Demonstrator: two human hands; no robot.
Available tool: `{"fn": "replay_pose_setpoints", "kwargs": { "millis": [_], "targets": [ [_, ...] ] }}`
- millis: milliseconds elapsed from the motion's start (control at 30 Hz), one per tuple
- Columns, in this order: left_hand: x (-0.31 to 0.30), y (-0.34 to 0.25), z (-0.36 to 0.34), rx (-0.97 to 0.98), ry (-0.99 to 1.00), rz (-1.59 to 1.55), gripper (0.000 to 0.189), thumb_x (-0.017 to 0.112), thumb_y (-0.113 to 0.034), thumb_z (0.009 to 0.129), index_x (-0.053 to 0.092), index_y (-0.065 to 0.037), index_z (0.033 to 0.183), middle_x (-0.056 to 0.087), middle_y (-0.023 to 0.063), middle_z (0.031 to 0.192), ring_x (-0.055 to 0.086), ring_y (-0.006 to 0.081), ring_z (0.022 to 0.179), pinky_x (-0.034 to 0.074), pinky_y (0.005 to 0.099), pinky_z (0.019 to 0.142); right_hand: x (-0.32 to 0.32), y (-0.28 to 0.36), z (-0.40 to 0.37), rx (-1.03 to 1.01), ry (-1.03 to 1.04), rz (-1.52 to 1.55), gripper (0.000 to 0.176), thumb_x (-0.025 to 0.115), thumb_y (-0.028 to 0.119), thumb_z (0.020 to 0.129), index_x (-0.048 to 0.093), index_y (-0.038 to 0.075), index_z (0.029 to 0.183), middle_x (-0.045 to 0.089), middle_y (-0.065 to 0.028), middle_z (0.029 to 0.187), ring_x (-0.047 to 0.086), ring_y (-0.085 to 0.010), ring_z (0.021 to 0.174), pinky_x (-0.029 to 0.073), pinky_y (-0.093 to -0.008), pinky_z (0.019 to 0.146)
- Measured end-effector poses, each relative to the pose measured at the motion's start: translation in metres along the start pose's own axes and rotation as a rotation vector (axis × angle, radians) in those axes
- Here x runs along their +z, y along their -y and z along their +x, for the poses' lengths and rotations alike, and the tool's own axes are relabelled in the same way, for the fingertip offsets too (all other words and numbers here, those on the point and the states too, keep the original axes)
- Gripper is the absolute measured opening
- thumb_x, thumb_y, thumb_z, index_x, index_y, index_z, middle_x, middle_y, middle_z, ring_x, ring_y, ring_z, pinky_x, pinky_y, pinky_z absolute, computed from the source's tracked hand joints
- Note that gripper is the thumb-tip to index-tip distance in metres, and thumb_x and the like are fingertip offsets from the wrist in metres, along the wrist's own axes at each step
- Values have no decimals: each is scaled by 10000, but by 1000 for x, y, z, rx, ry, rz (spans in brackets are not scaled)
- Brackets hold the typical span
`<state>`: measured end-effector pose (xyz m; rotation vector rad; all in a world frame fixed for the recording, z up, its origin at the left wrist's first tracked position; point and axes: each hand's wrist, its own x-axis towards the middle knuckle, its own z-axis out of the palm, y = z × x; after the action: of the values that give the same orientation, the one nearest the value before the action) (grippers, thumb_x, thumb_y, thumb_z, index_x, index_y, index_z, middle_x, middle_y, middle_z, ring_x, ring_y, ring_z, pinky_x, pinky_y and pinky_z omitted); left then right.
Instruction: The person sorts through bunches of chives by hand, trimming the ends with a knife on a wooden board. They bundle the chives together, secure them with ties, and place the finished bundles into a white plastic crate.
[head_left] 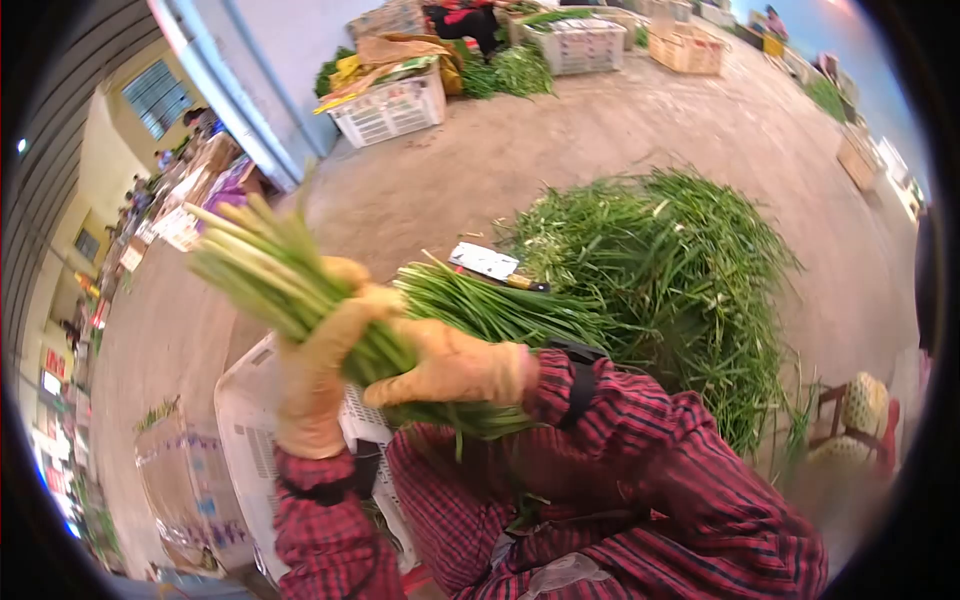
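In the head view, both of my hands wear yellow-orange gloves and grip one bunch of garlic chives (pixel 265 262), raised at a slant with its pale stem ends at the upper left. My left hand (pixel 322 370) wraps round the bunch near those stems. My right hand (pixel 455 362) closes round it lower down, and the green leaves hang past it over my lap. Beyond my right hand lies a neat pile of chives (pixel 490 305). A cleaver (pixel 488 262) with a wide pale blade and a dark handle rests at the far side of that pile.
A large loose heap of green leaves (pixel 675 270) covers the floor to the right. Left of my lap stands a white plastic crate (pixel 238 420), with a cardboard box (pixel 190 480) farther left. Another white crate (pixel 395 108) stands by the wall. A small chair (pixel 850 420) is at far right.
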<state>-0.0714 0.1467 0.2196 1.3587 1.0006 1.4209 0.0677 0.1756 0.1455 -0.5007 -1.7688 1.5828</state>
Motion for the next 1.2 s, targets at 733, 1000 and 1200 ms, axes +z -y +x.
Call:
{"fn": "replay_pose_setpoints", "kwargs": {
  "millis": [733,1000,1200],
  "targets": [
    [3,349,167,-100,352,1396,273,618,-210,791,565,-53,1008,665,172,936,656,362,848,516,444,742,-235,-267,21,786,-122,-1059,470,578,287,837,554,181,1294,625,-171,1132,593,-319,1095,502,-416,872],
    [3,397,185,-152,377,1523,215,602,-202,824,596,-57,983,688,148,894,691,315,798,535,432,689,-227,-240,-7,759,-275,-1226,494,500,176,859,482,107,1348,602,-203,1109,653,-349,930,524,-447,766],
    [10,416,189,-177,488,1663,203,488,-154,905,655,-97,1004,710,91,891,707,268,820,539,429,649,-242,-243,-61,579,-566,-1038,364,515,182,930,505,69,1276,666,-161,876,667,-311,763,530,-407,649]
  ]
}}
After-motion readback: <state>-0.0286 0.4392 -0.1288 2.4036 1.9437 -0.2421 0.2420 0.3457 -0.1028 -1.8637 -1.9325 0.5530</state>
